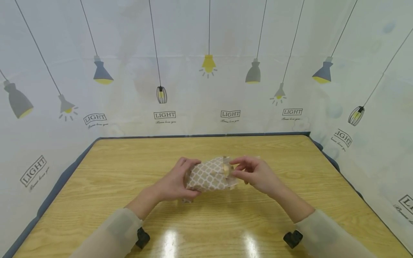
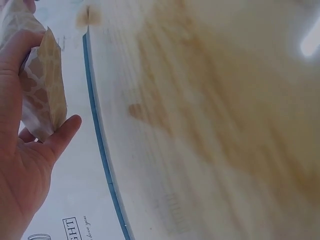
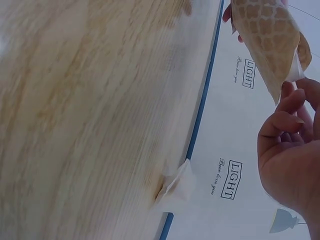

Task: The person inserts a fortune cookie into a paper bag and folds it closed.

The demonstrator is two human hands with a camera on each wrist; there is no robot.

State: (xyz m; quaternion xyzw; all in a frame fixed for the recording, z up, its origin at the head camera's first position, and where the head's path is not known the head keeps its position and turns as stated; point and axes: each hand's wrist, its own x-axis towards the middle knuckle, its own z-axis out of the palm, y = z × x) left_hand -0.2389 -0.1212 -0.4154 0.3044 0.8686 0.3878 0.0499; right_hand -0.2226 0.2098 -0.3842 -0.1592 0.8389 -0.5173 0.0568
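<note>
While the left hand (image 1: 175, 181) grips 1 end of the patterned parcel (image 1: 208, 174), the right hand (image 1: 258, 175) works at the other, and we see the parcel between them, over the middle of the wooden table (image 1: 213, 218). On the left, the thumb lies along the near edge and the fingers wrap over the far side, clamped on the wrapper; we judge that this broad hold steadies the body so that the far end stays free. On the right, the thumb and fingertips come together in a pinch at the loose, partly see-through end, a light hold that seems to suit thin wrapping; some right fingertips are hidden from us. Both wrist views set the parcel against the printed backdrop (image 1: 193, 125), so we take it to be lifted, though we cannot tell how high. As for edges, the blue strip (image 1: 161, 137) marks the table's back border, well apart from both hands, and the side borders lie farther off. We find room on the wood to the left and right, and toward the 2 sleeves, for either hand to shift sideways.
</note>
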